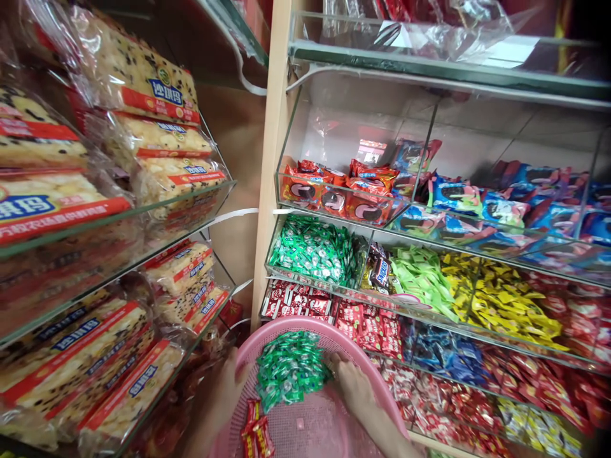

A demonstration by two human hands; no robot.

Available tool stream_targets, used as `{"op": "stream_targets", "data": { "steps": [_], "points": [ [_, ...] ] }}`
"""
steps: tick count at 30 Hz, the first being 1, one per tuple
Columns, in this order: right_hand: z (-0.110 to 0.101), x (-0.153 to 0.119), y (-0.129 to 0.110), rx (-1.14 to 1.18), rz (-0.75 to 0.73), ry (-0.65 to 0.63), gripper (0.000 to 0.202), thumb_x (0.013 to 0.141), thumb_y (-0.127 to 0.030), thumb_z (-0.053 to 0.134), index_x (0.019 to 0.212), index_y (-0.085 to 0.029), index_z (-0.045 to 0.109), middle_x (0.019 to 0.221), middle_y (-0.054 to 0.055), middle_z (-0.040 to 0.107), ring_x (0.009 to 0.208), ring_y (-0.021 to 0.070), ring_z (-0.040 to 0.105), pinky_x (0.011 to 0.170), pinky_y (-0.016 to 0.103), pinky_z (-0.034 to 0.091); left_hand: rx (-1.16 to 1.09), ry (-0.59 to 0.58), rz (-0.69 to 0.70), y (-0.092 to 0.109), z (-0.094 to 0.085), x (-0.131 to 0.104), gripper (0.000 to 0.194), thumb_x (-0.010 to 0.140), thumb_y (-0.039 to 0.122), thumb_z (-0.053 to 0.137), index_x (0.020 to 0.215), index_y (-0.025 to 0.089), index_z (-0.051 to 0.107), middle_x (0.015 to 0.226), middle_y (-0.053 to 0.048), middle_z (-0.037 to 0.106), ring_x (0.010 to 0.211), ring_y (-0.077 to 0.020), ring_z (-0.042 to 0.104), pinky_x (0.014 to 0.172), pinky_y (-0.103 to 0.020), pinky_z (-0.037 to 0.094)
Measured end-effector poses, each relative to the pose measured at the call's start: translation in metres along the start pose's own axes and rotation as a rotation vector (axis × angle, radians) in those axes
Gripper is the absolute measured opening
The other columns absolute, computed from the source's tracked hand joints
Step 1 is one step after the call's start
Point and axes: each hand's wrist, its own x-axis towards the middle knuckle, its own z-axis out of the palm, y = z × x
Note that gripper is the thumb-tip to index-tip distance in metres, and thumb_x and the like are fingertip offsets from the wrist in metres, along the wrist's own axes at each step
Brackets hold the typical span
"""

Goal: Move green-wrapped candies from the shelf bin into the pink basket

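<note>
A pink plastic basket (389, 397) with a mesh bottom is in front of me at the lower middle. In it lies a heap of green-wrapped candies (291, 369). Several red-and-yellow packets (258, 432) rest below the heap, near the basket's left side. My left hand (231, 381) is closed on the basket's left rim, with the thumb toward the inside. My right hand (347, 376) reaches into the basket from the right. Its fingertips are at the right edge of the green heap, blurred and partly hidden, so their grip is unclear.
Ahead, a clear bin holds more green candies (312, 248), beside Snickers bars (379, 270) and yellow packets (501, 299). Orange-red packets (334, 191) sit one shelf higher. Glass-fronted shelves of wrapped sachima bars (133, 70) stand close on the left. A wooden post (272, 146) separates the racks.
</note>
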Motion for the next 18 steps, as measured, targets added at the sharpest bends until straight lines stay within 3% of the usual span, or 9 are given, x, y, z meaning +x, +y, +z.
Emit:
{"op": "stream_targets", "data": {
  "steps": [3, 7, 8, 11, 14, 18],
  "points": [
    [-0.052, 0.004, -0.01, 0.013, -0.015, -0.055, 0.024, 0.078, -0.015, 0.059, 0.1, -0.017, 0.069, 0.097, 0.013, 0.071, 0.091, 0.0266, 0.066, 0.076, 0.032, 0.049, 0.001, 0.004, 0.014, 0.0, 0.001, 0.0, 0.046, 0.092, 0.041, 0.034, 0.12, 0.012, 0.057, 0.114, -0.015, 0.069, 0.106, -0.0238, 0.066, 0.083, -0.031, 0.046],
    [-0.149, 0.015, -0.041, 0.215, -0.203, -0.142, 0.011, 0.082, -0.019, 0.058, 0.085, -0.021, 0.069, 0.074, 0.001, 0.069, 0.067, 0.0167, 0.062, 0.06, 0.024, 0.042, -0.007, 0.001, 0.009, -0.001, 0.001, 0.0, 0.048, 0.092, 0.042, 0.033, 0.121, 0.011, 0.057, 0.111, -0.016, 0.07, 0.106, -0.0243, 0.066, 0.085, -0.032, 0.046],
    [-0.173, 0.021, -0.049, 0.25, -0.264, -0.131, 0.014, 0.084, -0.019, 0.055, 0.084, -0.021, 0.068, 0.072, 0.0, 0.068, 0.065, 0.015, 0.061, 0.059, 0.023, 0.041, -0.014, 0.008, 0.012, -0.002, 0.003, 0.0, 0.049, 0.092, 0.042, 0.033, 0.121, 0.011, 0.056, 0.112, -0.015, 0.07, 0.106, -0.0241, 0.065, 0.086, -0.031, 0.046],
    [-0.229, 0.049, -0.069, 0.17, -0.344, 0.056, 0.021, 0.09, -0.017, 0.047, 0.087, -0.02, 0.068, 0.08, 0.001, 0.068, 0.073, 0.0142, 0.062, 0.065, 0.023, 0.04, -0.029, 0.016, 0.014, -0.005, 0.009, 0.002, 0.049, 0.092, 0.044, 0.033, 0.121, 0.013, 0.057, 0.114, -0.014, 0.069, 0.106, -0.0241, 0.065, 0.086, -0.031, 0.046],
    [-0.255, 0.085, -0.076, -0.101, -0.309, 0.148, 0.02, 0.09, -0.014, 0.048, 0.098, -0.017, 0.066, 0.095, 0.006, 0.068, 0.09, 0.017, 0.062, 0.075, 0.025, 0.041, -0.025, 0.006, 0.0, -0.007, 0.013, 0.005, 0.052, 0.092, 0.043, 0.032, 0.127, 0.011, 0.053, 0.121, -0.016, 0.066, 0.113, -0.0245, 0.062, 0.09, -0.032, 0.045],
    [-0.256, 0.119, -0.081, -0.402, -0.186, 0.05, 0.022, 0.085, -0.012, 0.056, 0.106, -0.012, 0.064, 0.107, 0.013, 0.066, 0.105, 0.0231, 0.059, 0.08, 0.027, 0.043, -0.046, -0.021, -0.032, -0.007, 0.013, 0.006, 0.049, 0.091, 0.041, 0.034, 0.127, 0.014, 0.053, 0.119, -0.014, 0.067, 0.11, -0.023, 0.064, 0.089, -0.032, 0.045]
  ]
}}
